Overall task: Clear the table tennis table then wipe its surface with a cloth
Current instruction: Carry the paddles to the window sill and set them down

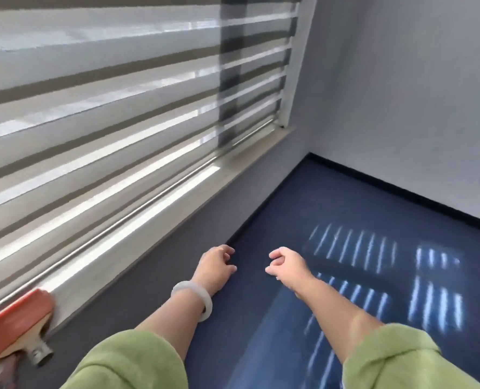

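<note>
Seemingly the clearing is at least partly done: a red rubber-faced table tennis paddle with a wooden handle (17,324) lies on the pale beige windowsill (205,186), at its near end. Both hands reach out below the sill's middle stretch, over dark blue carpet (345,206). The left hand (216,265), nearer the sill, and the right hand (286,265), farther from it, are loosely curled and hold nothing. Neither the table nor any cloth is in view, so wiping looks yet to begin.
</note>
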A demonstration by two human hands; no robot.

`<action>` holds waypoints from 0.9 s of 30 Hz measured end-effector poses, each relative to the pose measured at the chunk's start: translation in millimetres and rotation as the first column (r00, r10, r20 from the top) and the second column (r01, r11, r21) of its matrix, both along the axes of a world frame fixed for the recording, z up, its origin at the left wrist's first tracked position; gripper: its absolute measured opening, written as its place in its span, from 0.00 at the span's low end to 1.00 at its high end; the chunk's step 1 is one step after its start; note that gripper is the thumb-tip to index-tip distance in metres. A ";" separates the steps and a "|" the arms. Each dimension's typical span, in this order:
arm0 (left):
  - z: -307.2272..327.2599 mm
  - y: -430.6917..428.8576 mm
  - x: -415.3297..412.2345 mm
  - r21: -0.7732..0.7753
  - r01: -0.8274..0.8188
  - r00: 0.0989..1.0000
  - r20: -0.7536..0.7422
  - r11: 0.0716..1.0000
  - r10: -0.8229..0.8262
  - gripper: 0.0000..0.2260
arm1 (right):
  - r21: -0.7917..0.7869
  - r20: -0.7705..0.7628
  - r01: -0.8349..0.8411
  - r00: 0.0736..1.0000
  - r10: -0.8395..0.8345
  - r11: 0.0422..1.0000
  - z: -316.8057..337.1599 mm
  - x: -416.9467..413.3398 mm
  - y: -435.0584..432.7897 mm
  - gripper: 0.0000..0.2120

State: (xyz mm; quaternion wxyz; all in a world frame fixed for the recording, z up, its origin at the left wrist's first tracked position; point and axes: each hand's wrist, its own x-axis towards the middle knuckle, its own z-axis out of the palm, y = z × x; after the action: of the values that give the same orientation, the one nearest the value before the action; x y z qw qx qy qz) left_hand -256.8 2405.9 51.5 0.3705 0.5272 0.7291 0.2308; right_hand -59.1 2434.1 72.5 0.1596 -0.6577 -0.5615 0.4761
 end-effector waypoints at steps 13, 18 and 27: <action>30.1 59.8 372.8 0.014 0.782 0.623 -0.052 0.623 -0.780 0.21 | 0.059 0.049 0.759 0.646 -0.762 0.648 27.0 330.2 -97.5 0.18; 30.8 36.3 483.3 0.011 0.942 0.335 -0.057 0.335 -0.941 0.20 | 0.043 0.031 0.948 0.313 -0.949 0.314 34.8 394.0 -180.7 0.17; 30.8 -81.1 609.7 0.030 0.992 -0.125 0.008 -0.125 -0.992 0.18 | 0.093 -0.009 0.955 -0.281 -0.960 -0.281 53.0 412.4 -350.3 0.13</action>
State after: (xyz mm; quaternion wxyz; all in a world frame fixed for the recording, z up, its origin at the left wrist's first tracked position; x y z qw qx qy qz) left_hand 352.9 2324.7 82.4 0.4247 0.8947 0.0802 -0.1130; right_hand 353.3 2083.7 125.5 0.4776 -0.8541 0.1694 0.1170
